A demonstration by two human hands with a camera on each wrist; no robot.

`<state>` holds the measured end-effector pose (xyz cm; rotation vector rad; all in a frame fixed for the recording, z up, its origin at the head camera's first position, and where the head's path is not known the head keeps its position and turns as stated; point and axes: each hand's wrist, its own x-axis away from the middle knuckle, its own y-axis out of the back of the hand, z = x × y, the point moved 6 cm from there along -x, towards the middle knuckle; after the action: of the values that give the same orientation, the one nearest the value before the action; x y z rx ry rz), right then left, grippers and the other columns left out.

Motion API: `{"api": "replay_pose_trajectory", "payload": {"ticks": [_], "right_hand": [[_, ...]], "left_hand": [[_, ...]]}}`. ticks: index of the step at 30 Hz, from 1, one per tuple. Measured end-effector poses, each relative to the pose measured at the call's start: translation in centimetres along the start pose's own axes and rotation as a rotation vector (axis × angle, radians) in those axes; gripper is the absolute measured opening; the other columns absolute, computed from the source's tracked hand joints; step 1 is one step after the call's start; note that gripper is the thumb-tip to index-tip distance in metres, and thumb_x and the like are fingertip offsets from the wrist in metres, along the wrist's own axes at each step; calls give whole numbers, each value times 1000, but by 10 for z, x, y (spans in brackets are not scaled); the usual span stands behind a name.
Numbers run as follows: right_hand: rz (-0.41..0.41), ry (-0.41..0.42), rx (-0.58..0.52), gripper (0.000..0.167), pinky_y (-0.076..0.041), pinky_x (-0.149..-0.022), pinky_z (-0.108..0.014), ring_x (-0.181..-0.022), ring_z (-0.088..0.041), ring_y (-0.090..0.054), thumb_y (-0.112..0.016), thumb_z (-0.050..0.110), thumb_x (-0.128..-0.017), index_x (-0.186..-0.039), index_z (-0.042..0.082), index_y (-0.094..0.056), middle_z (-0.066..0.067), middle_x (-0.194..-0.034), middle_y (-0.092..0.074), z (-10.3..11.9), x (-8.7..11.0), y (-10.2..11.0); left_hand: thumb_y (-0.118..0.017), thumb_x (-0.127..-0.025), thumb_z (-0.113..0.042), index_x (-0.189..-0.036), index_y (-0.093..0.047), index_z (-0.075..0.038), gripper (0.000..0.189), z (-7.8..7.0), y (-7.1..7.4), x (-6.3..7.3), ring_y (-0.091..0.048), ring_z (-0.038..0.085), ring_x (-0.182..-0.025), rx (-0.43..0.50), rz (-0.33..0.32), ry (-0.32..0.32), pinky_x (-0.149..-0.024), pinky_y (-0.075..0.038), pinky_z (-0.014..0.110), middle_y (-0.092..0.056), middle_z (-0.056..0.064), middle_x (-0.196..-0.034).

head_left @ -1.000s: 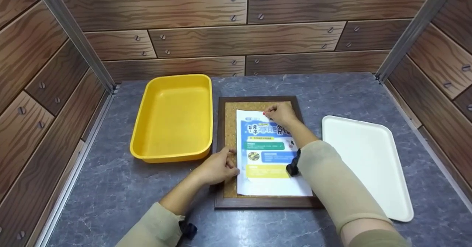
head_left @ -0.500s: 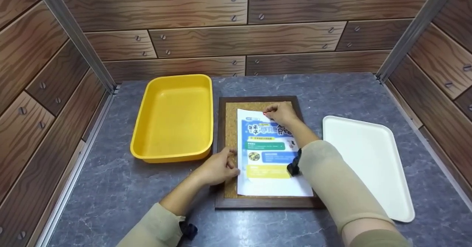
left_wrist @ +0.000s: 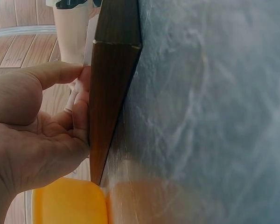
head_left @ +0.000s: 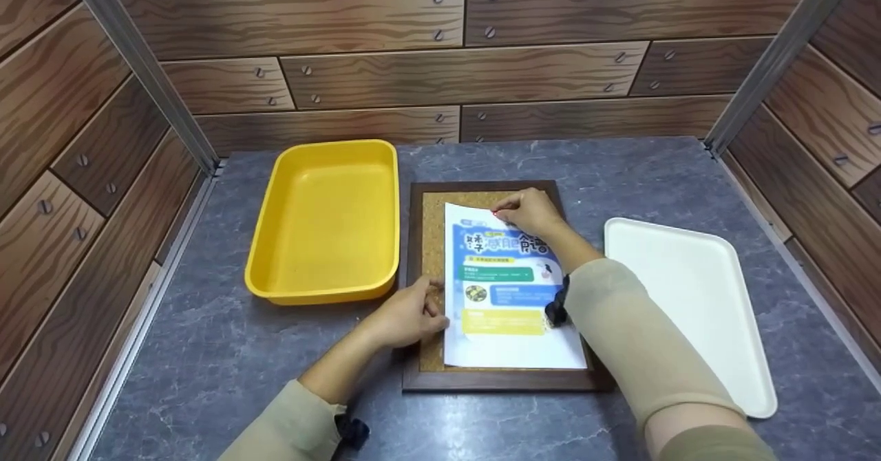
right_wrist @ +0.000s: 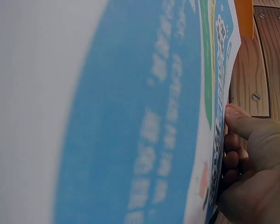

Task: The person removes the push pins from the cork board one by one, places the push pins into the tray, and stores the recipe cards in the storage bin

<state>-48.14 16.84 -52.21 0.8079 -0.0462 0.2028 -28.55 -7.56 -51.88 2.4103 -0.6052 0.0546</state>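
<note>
A corkboard [head_left: 432,241] with a dark wooden frame lies flat in the middle of the table. On it lies a printed paper poster [head_left: 513,351], with coloured blocks and large lettering. My right hand [head_left: 533,212] pinches a small red push pin [head_left: 494,212] at the poster's top edge; the fingertips hide most of it. In the right wrist view the poster bows slightly beside the thumb [right_wrist: 245,123]. My left hand [head_left: 409,315] rests on the corkboard's left side, fingers loosely bent, with the thumb [left_wrist: 60,73] touching the poster's left edge.
To the left of the corkboard stands a deep yellow tub [head_left: 323,227]. A shallow white tray [head_left: 688,303] lies to the right, partly beneath the right forearm. Wood-patterned walls [head_left: 372,10] enclose the grey marbled table [head_left: 303,351] at the back and sides.
My right wrist has shifted very slightly to the right, while its fingertips stay at the poster's top edge. The left hand keeps its place.
</note>
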Motion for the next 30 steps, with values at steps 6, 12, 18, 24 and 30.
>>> {"api": "replay_pose_trajectory", "payload": {"ticks": [6,12,18,24,30], "right_hand": [[-39,50,34,15,-52,-87,-35,-103,-24,-64,-76,23,-103,-114,18,-85,-11,-121,-72,2,0,-1],[-51,86,24,14,-50,-108,-48,-118,-33,-59,-74,22,-104,-110,15,-84,-12,-120,-65,2,-2,-1],[-46,73,6,18,-25,-134,-56,-140,-41,-53,-71,19,-106,-112,8,-83,-16,-123,-66,1,-4,0],[-5,51,-7,21,-50,-100,-42,-111,-31,-57,-66,18,-109,-112,4,-81,-13,-118,-59,1,-3,-3],[23,45,-28,18,-47,-83,-31,-98,-22,-55,-67,18,-108,-110,5,-80,-10,-116,-56,1,-2,-3]], "left_hand": [[-77,-97,-15,-155,-45,2,68,0,0,0,-62,12,-75,6,-3,6,-74,-52,29,-72,1,-93],[-77,-98,-16,-155,-45,0,67,-1,1,1,-63,12,-75,11,2,25,-72,-52,28,-72,1,-94],[-77,-97,-16,-156,-44,0,69,-2,0,2,-62,12,-75,24,5,26,-70,-52,27,-71,1,-93],[-77,-96,-14,-154,-45,1,67,-2,0,1,-61,12,-74,3,-7,2,-71,-50,27,-71,1,-93],[-76,-97,-14,-154,-45,1,67,-1,0,1,-61,12,-75,4,-8,17,-69,-50,27,-71,1,-94]]}}
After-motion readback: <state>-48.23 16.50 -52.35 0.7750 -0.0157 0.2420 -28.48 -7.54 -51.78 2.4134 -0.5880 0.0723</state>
